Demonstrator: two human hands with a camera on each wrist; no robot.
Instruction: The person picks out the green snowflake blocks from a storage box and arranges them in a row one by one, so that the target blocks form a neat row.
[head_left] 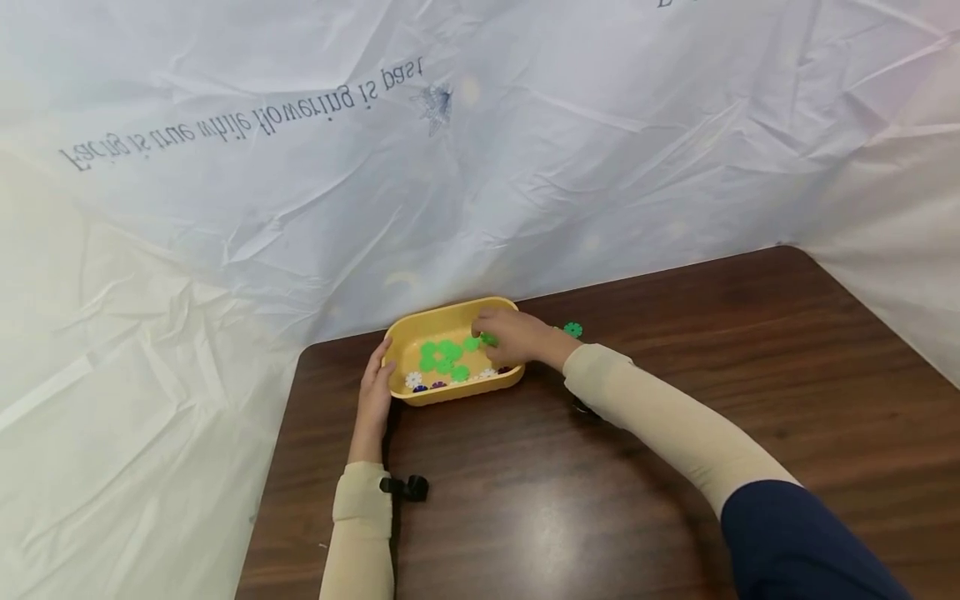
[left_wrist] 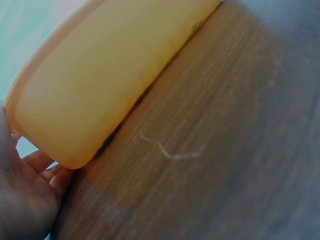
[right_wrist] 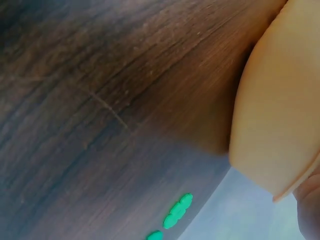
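A yellow plastic tray (head_left: 441,318) stands at the far left of the table, holding light green flower-shaped discs (head_left: 447,350), with white ones (head_left: 413,380) and a few dark blue and purple ones along its near side. My left hand (head_left: 377,385) grips the tray's left end; in the left wrist view its fingers (left_wrist: 37,161) lie against the outside, under the rim. My right hand (head_left: 517,335) reaches over the tray's right end with fingers curled down inside. A darker green disc (head_left: 489,339) shows between its thumb and fingers. The right wrist view catches only an edge of this hand (right_wrist: 309,205).
Dark green discs (head_left: 573,329) lie on the brown wooden table (head_left: 675,333) right of the tray, behind my right wrist. A pale printed cloth (head_left: 525,167) hangs right behind the table's far edge and the tray. A black wrist mount (head_left: 408,487) sits beside my left sleeve.
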